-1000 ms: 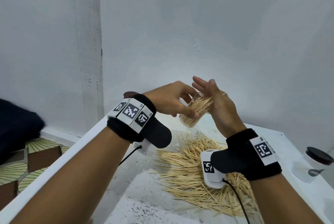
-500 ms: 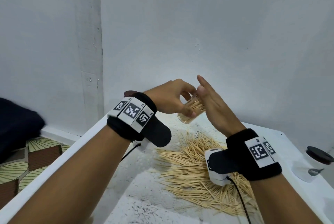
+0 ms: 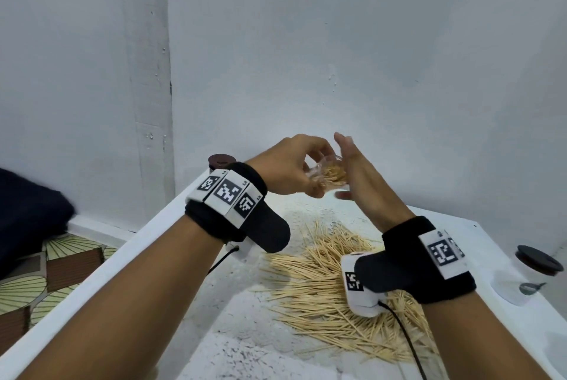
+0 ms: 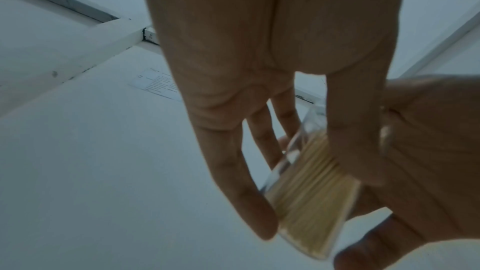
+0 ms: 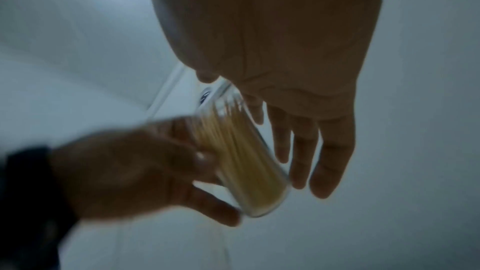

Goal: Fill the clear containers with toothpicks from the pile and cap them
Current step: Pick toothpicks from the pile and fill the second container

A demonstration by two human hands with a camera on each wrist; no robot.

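Left hand (image 3: 288,169) grips toothpick-filled container (image 3: 329,175); right hand (image 3: 360,178) flat alongside.

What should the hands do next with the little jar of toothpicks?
Probably cap it. The left hand grips the clear container, uncapped and packed with toothpicks; the open right hand holds nothing, free to fetch a lid.

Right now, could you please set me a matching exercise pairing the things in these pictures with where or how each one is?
Things:
1. clear container
2. toothpick pile
3. right hand
4. capped jar

States:
A. loose on the white table
B. standing at the table's right edge, dark lid on
C. gripped by the left hand, toothpicks inside
D. fingers straight, palm against the container's mouth

Pairs: 1-C, 2-A, 3-D, 4-B
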